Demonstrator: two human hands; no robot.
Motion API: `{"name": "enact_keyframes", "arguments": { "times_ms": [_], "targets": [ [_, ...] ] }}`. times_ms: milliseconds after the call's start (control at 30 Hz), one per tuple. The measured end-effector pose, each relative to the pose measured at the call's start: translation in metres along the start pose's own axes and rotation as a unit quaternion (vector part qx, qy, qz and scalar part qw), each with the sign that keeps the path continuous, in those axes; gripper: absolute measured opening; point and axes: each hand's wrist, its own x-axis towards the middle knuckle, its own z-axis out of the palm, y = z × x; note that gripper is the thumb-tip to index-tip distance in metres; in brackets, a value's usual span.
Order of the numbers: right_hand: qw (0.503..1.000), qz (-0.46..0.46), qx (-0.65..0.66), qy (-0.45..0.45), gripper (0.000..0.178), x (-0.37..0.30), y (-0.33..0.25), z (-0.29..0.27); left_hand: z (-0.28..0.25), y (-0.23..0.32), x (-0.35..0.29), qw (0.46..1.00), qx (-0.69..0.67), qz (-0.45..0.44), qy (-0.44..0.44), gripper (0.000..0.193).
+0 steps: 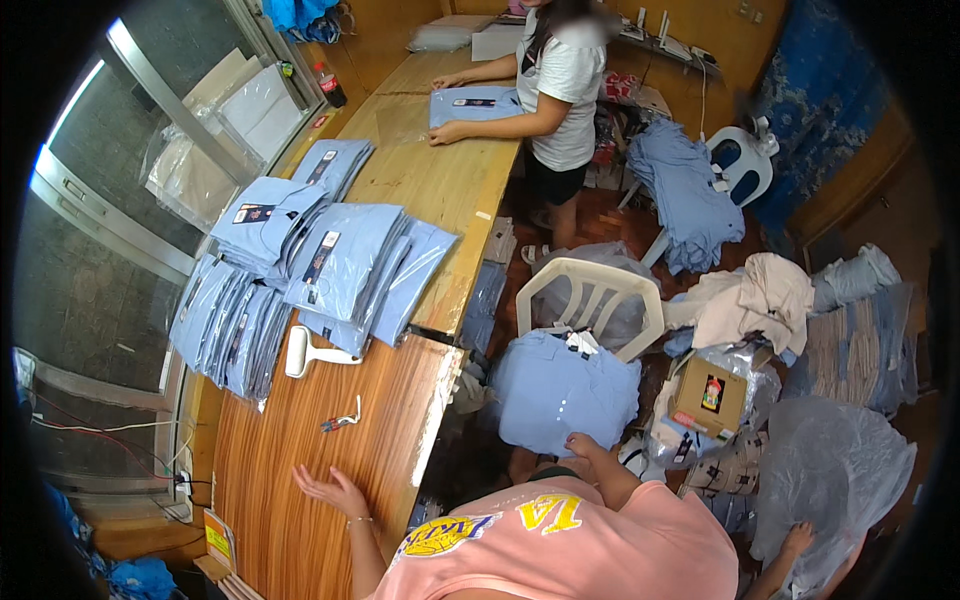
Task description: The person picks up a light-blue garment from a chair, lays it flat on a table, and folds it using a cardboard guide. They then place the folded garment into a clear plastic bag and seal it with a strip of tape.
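Note:
My left hand (330, 492) is open above the striped wooden table (290, 440), palm up with the fingers spread, holding nothing. Past its fingertips lie a small pair of thread snips (342, 418) and a white lint roller (312, 352). My right hand (582, 446) is closed at the near edge of a folded blue shirt (560, 395), which tops a pile on a white plastic chair (648, 312). Its fingertips are partly hidden. Several blue shirts in clear bags (345, 262) are stacked on the table, beyond the roller.
Across the table a person (565, 90) handles a folded blue shirt (475, 103). Another person's hands (798, 540) touch a large clear plastic bag (835, 480) at lower right. A cardboard box (708, 395) sits among garment piles; more blue shirts (685, 190) drape a farther chair.

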Motion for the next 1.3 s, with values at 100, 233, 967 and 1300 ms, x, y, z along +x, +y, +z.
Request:
{"name": "enact_keyframes", "arguments": {
  "times_ms": [100,233,967,1300],
  "targets": [
    [0.998,-0.003,0.046,0.051,0.034,0.017,-0.009,-0.041,0.016,0.088,0.007,0.990,-0.110,0.078,-0.050,0.050],
    [0.996,0.004,0.076,0.052,0.030,0.048,0.003,-0.077,0.084,0.172,0.025,0.890,-0.046,0.264,-0.370,0.051],
    [0.953,0.272,-0.083,0.107,0.059,0.168,0.053,-0.140,0.137,0.173,-0.018,0.880,0.077,0.177,-0.434,0.066],
    [0.956,0.210,-0.204,-0.005,0.042,0.193,0.073,-0.143,0.144,0.179,-0.013,0.882,0.073,0.176,-0.431,0.066]
  ]
}}
